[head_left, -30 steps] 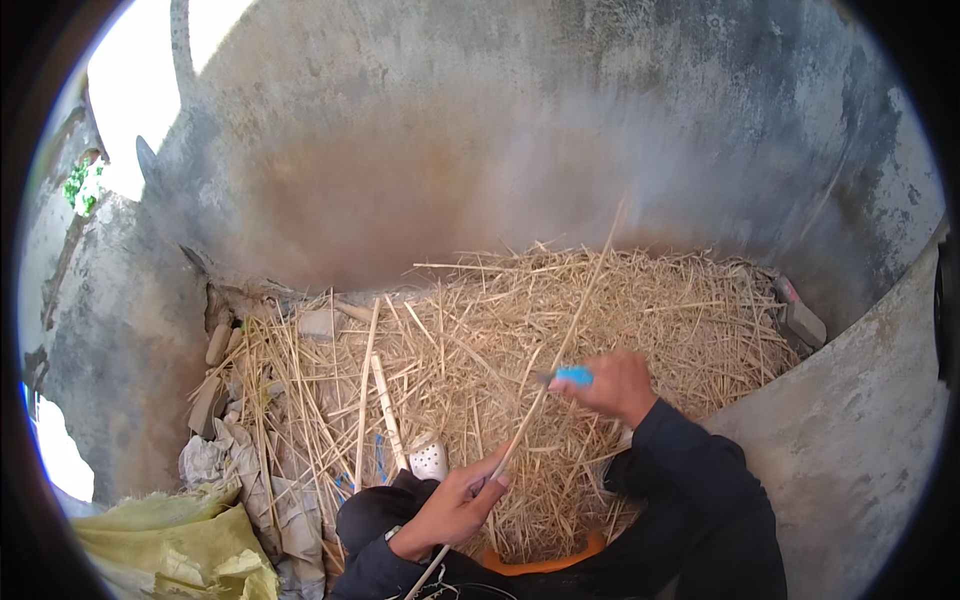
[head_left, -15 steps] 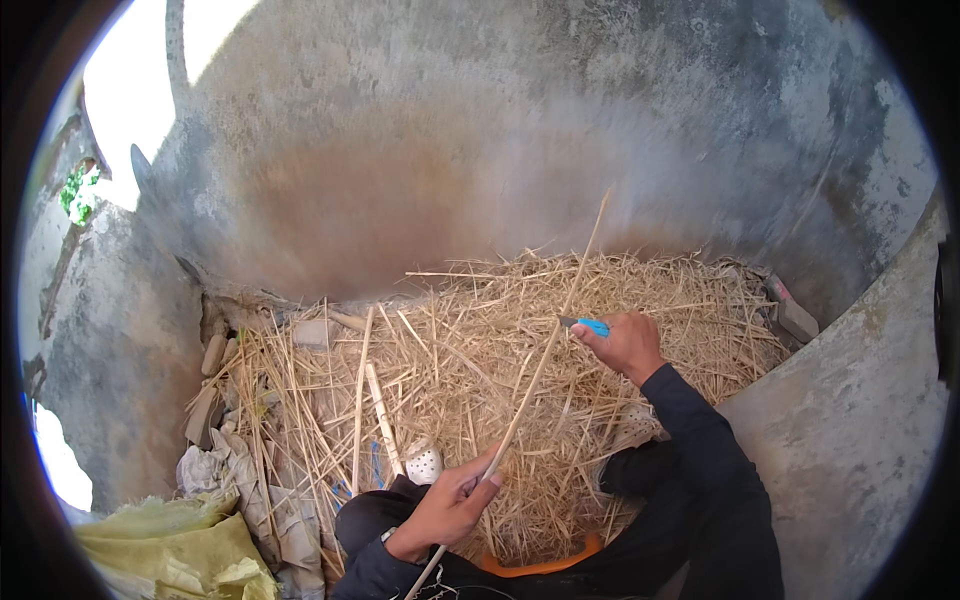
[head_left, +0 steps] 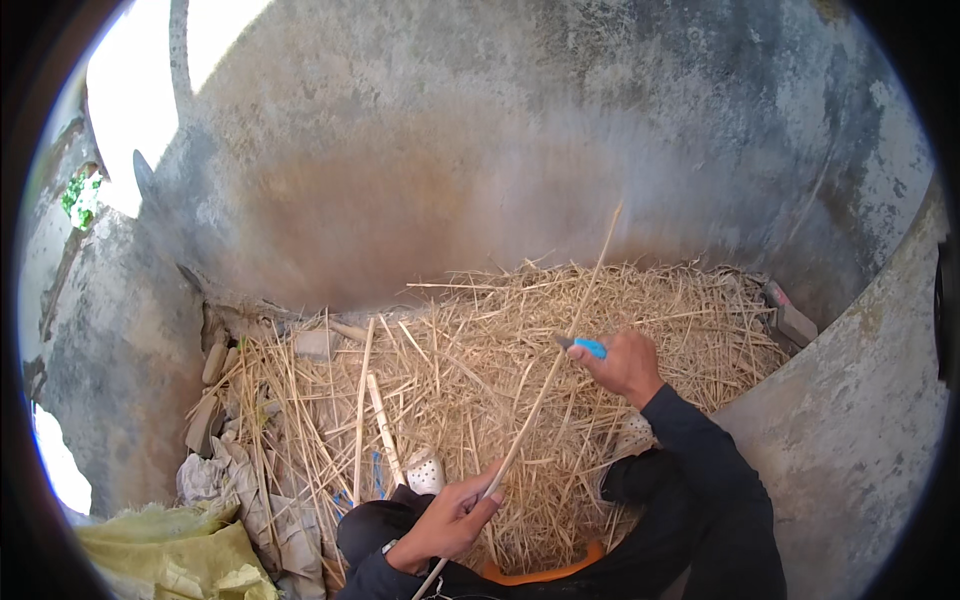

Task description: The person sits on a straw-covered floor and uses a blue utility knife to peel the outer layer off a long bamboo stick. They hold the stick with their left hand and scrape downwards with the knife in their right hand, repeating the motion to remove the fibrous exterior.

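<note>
A long, thin pale cane strip (head_left: 533, 411) slants from my lap up toward the far wall. My left hand (head_left: 452, 520) is closed round its lower part, with thumb and fingers pinching it. Further up, my right hand (head_left: 622, 364) grips a small blue-handled knife (head_left: 592, 347). The knife's dark blade lies against the strip near its middle. Under both hands spreads a thick heap of straw-like shavings (head_left: 640, 300).
Several loose strips (head_left: 362, 415) lie at the left beside a yellow sack (head_left: 180, 555) and crumpled sheeting (head_left: 270, 510). My white perforated shoe (head_left: 425, 475) rests among shavings. An orange seat edge (head_left: 545, 574) shows below. Grey concrete walls (head_left: 480, 150) enclose the spot; a brick (head_left: 790, 315) sits far right.
The knife and my right hand have shifted slightly down and toward me along the strip. The strip's far tip sits a little lower and further right. My left hand keeps its hold.
</note>
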`<state>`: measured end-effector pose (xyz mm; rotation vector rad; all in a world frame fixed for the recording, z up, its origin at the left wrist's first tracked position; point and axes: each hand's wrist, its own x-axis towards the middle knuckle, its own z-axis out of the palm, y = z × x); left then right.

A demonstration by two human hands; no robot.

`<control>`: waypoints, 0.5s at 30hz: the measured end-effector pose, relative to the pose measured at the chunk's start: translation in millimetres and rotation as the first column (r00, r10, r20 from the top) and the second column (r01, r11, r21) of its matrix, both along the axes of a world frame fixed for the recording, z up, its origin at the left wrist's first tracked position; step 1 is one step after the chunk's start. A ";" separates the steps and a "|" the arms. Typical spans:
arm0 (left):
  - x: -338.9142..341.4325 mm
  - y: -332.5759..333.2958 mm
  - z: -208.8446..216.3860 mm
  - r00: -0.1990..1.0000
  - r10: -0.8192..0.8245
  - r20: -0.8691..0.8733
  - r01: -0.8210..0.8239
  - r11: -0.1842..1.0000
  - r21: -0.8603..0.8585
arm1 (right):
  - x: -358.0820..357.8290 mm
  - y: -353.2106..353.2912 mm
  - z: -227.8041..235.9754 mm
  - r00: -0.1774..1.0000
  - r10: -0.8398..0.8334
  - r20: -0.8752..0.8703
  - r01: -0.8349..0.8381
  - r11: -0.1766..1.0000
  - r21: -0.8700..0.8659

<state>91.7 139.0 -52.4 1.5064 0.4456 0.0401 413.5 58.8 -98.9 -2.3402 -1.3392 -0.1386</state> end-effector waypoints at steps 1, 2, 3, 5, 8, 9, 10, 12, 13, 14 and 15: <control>-1.8 0.8 -5.0 1.000 -0.015 0.013 0.015 1.000 -0.002 | 7.2 3.4 -5.4 0.996 -0.055 0.068 0.050 0.997 0.066; -4.1 -1.0 -8.2 1.000 -0.022 0.020 0.022 1.000 0.004 | 19.4 8.2 -18.7 0.987 -0.110 0.121 0.093 0.987 0.134; -5.8 -1.7 -12.1 0.999 -0.030 0.031 0.030 1.000 0.005 | 22.5 9.5 -16.4 0.971 -0.172 0.165 0.139 0.971 0.194; -4.5 -5.1 -16.5 0.996 -0.047 0.077 0.045 0.998 0.032 | 60.1 -5.6 -0.8 0.961 -0.276 -0.009 0.276 0.961 0.019; -4.0 4.3 -5.7 0.992 -0.069 -0.109 0.069 0.998 0.002 | 80.3 -13.3 4.3 0.935 -0.353 -0.017 0.353 0.935 0.037; -5.0 7.4 -8.2 0.997 -0.025 -0.074 0.018 0.995 -0.097 | 63.4 -16.0 6.9 0.952 -0.305 -0.001 0.305 0.952 0.024; -5.2 12.8 -13.5 0.999 0.023 -0.044 -0.031 0.980 -0.196 | 45.1 -17.8 10.1 0.967 -0.255 0.014 0.255 0.967 0.011; -2.8 17.8 -15.3 0.997 0.082 -0.004 -0.079 0.947 -0.312 | 0.6 -16.3 13.6 0.996 -0.065 -0.061 0.071 0.990 0.120; 1.8 19.5 -14.0 0.997 0.076 0.035 -0.054 0.907 -0.419 | -18.9 -19.6 13.4 0.999 0.028 -0.042 -0.025 0.997 0.070; 6.1 21.4 -12.4 0.995 0.076 0.071 -0.029 0.858 -0.513 | -34.8 -20.3 11.0 0.992 0.124 -0.033 -0.123 0.992 0.026; 8.8 22.9 -10.4 0.991 0.081 0.105 -0.003 0.805 -0.594 | -46.9 -16.1 7.5 0.984 0.174 -0.033 -0.172 0.983 0.062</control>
